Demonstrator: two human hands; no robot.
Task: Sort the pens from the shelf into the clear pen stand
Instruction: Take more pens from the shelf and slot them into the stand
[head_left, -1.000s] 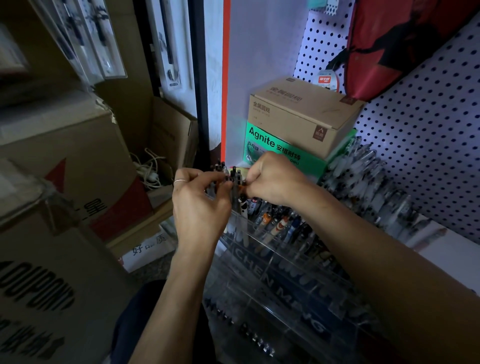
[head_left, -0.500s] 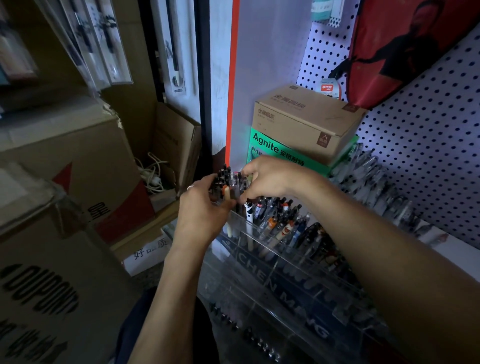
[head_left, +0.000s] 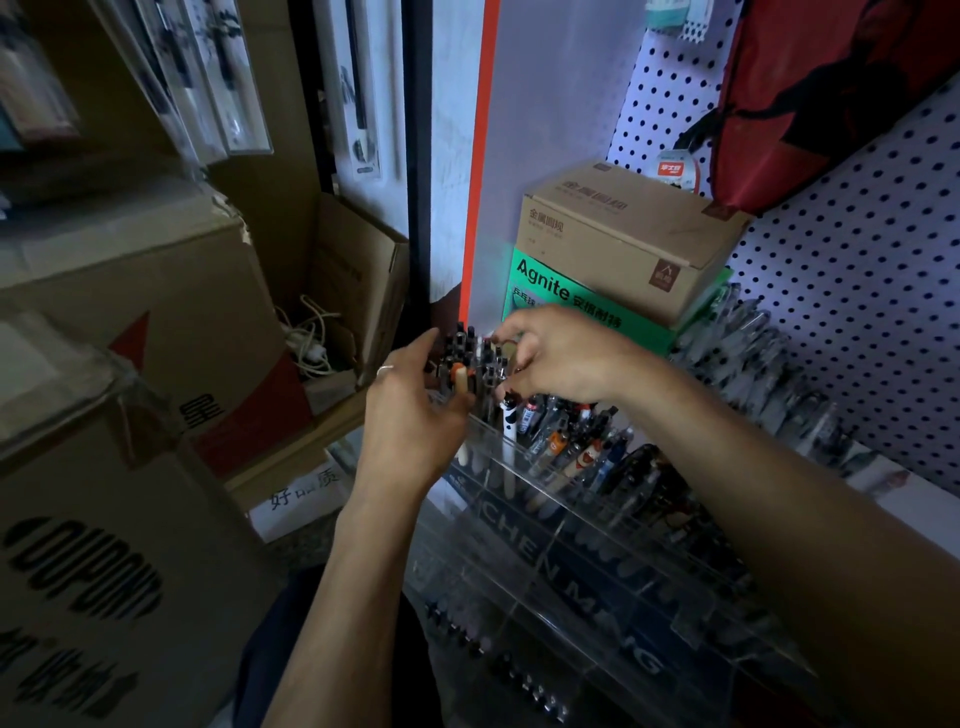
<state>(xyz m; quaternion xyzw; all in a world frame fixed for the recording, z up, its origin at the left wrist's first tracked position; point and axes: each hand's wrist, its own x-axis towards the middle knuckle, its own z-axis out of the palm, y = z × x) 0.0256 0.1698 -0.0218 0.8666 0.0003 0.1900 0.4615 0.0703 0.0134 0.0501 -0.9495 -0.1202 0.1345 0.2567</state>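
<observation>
Here, both hands meet at the far left corner of the clear pen stand (head_left: 587, 561). The left hand (head_left: 410, 415) curls its fingers round a bunch of pens (head_left: 470, 358), so the bunch stays together and stands up with its black tops showing. The right hand (head_left: 561, 358) reaches over from the right, and its fingertips (head_left: 506, 338) pinch at the tops of that same bunch, most likely to pick 1 pen out or push it down into place. Holding the bunch with 1 hand makes it easy for the other hand to sort.

More pens (head_left: 571, 441) already lean in a row in the stand's top slots, just right of the hands. A green box (head_left: 561, 291) sits behind the hands with a brown box (head_left: 623, 234) on top of it. A white wall full of holes (head_left: 857, 270) is on the far right. Big cardboard boxes (head_left: 130, 322) are stacked on the left.
</observation>
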